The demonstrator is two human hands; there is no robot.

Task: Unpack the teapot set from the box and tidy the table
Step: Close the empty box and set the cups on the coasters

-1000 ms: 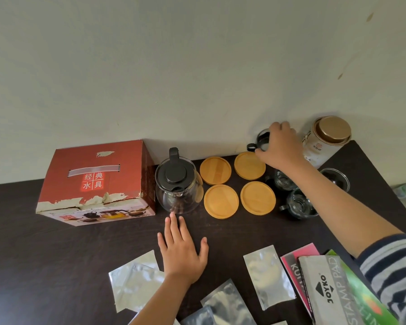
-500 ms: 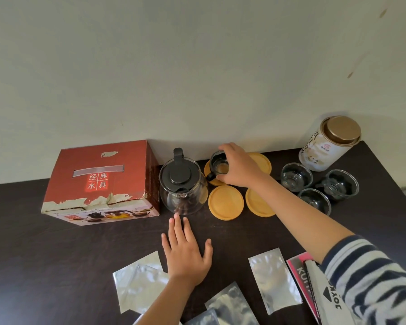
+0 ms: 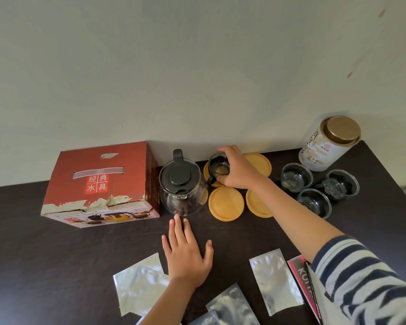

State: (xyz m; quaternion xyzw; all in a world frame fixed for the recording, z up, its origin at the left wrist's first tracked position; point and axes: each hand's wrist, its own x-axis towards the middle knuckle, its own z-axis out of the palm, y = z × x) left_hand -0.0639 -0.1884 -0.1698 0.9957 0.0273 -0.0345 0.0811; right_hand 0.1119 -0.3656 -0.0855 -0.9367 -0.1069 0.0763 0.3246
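**Readable markings on the desk**

The red box point(image 3: 103, 181), at the far left of the desk, carried four white Chinese characters on small red squares on its top face: 经典 above 水具. Its near side bore printed pictures of a tea set, with small lettering too fine to read.

The white canister point(image 3: 326, 148), at the far right against the wall, showed a small red square emblem and vertical rows of characters, none clear enough to read.

At the near right edge, a pink-and-black packet point(image 3: 301, 277) showed white capitals beginning "KU"; the striped sleeve point(image 3: 366, 277) hid the rest.
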